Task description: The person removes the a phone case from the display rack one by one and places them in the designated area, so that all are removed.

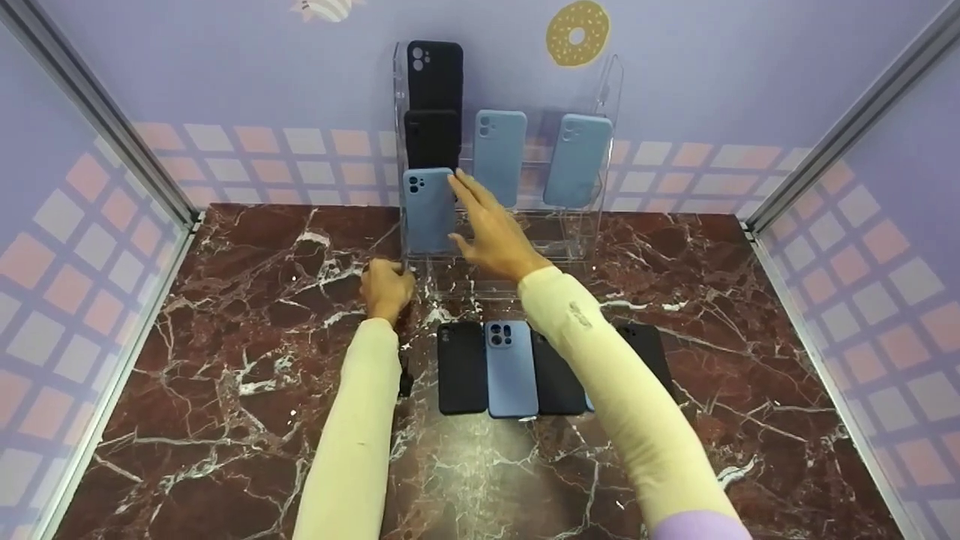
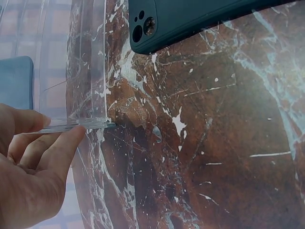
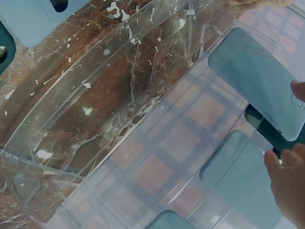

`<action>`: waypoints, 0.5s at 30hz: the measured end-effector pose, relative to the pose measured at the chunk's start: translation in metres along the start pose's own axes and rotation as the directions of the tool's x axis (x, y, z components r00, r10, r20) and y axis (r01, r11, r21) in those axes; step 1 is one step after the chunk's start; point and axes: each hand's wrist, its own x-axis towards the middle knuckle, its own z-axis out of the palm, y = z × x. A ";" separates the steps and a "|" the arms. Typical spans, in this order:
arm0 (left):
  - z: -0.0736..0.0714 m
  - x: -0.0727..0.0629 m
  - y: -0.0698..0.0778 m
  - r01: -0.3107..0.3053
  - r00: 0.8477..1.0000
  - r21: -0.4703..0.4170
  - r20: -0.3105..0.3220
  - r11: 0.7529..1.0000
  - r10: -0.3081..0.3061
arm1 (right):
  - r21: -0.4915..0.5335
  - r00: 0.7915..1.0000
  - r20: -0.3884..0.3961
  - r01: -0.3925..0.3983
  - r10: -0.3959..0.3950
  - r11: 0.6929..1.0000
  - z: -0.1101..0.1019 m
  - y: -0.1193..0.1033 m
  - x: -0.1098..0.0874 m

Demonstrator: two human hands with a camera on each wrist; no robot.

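Note:
A clear acrylic display stand [image 1: 517, 251] stands against the back wall. My left hand [image 1: 386, 289] grips its lower left side; in the left wrist view, thumb and fingers pinch the clear panel [image 2: 71, 127]. On the stand's lowest tier, at the left, leans a light blue phone case [image 1: 429, 217]. My right hand [image 1: 499, 236] is at that case's right edge, fingers stretched out and thumb lower down. In the right wrist view, the thumb overlaps the blue case [image 3: 252, 76]. Behind it in the same column are two black phone cases, one in the middle [image 1: 433, 139] and one on top [image 1: 436, 75].
Two more light blue cases, a middle one [image 1: 499, 154] and a right one [image 1: 577, 161], lean on the stand. On the marble-patterned table [image 1: 247, 420] lies a row of several cases, including a black one [image 1: 461, 367] and a blue one [image 1: 512, 375]; my right sleeve partly covers the row.

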 end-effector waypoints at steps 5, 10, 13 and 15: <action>0.000 -0.001 0.001 0.012 1.000 -0.019 -0.006 1.000 -0.012 | -0.037 0.998 0.061 -0.008 0.011 0.999 0.001 -0.006 0.014; 0.001 -0.002 0.000 0.022 1.000 -0.025 -0.001 0.999 -0.022 | -0.013 0.997 0.071 -0.025 0.026 1.000 0.000 -0.011 0.022; 0.001 -0.002 0.000 0.033 0.999 -0.031 -0.003 0.999 -0.033 | 0.041 0.999 -0.036 -0.001 0.002 0.999 0.002 -0.011 0.024; 0.001 -0.003 0.000 0.041 0.999 -0.038 -0.008 0.998 -0.041 | 0.080 0.990 -0.137 0.030 -0.019 0.996 0.006 -0.010 0.024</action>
